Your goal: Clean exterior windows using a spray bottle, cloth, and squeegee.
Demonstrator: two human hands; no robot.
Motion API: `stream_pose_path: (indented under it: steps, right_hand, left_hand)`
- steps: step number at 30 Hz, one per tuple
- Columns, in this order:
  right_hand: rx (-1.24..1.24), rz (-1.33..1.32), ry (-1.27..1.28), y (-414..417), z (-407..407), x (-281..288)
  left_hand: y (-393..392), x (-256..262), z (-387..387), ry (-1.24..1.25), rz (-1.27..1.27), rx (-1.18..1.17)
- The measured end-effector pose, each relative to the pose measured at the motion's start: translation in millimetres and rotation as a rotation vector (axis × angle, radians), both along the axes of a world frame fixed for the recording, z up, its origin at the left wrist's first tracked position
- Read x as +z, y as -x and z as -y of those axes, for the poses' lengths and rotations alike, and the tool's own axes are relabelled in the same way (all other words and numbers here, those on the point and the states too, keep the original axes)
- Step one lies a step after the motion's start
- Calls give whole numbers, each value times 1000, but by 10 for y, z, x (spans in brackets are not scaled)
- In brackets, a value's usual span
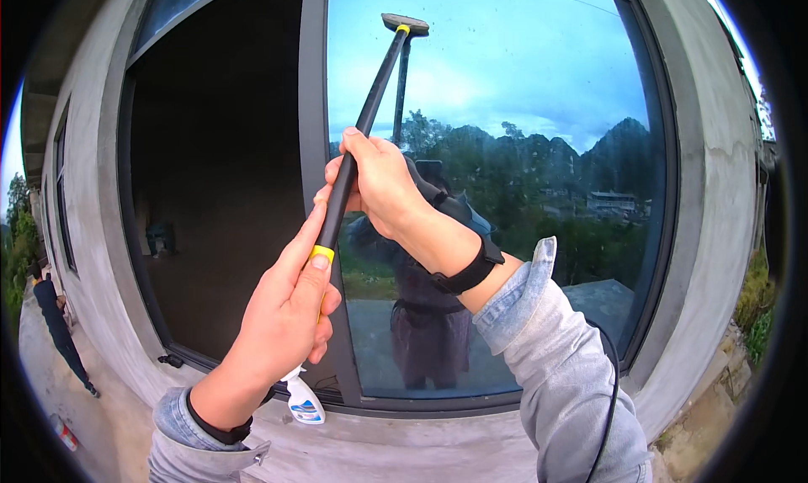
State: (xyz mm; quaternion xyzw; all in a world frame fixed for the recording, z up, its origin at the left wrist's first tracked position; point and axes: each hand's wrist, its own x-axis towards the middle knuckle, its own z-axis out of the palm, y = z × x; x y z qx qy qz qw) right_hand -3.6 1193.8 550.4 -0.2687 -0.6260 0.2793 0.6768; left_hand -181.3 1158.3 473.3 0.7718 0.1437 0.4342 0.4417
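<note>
Both of my hands grip the black handle of a window squeegee that has yellow collars. My left hand is closed around its lower end, at the yellow collar. Higher up the handle, my right hand wraps it with the thumb along the top. The wide head is up near the top of the reflective window pane, and its reflection shows just below; whether the head touches the glass I cannot tell. Sky, hills and my own figure are mirrored in the pane.
A white spray bottle stands on the concrete sill below my left hand. Left of the dark window frame is a dark opening. Another person stands far left by the wall, with a can-like container on the ground.
</note>
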Motion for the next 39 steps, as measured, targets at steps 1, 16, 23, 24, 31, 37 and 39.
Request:
stream_pose_path:
  steps: [1, 16, 23, 24, 31, 37, 39]
  right_hand:
    - [-2, -13, 7, 28, 13, -28]
    - [18, 101, 213, 99, 86, -250]
    - [-93, 102, 62, 35, -75, 211]
    - [-113, 90, 16, 33, -141, 408]
    - [63, 128, 256, 42, 299, -634]
    - [-122, 108, 4, -257, 314, 263]
    - [-172, 94, -45, -333, 262, 364]
  left_hand:
    - [-16, 15, 14, -15, 4, -1]
    - [63, -366, 196, 83, 27, -43]
    - [-91, 26, -58, -30, 17, 68]
    - [-126, 210, -135, -37, 41, 47]
    - [167, -621, 281, 14, -121, -16]
    - [-64, 275, 132, -36, -89, -70]
    - [-204, 341, 122, -21, -41, -114]
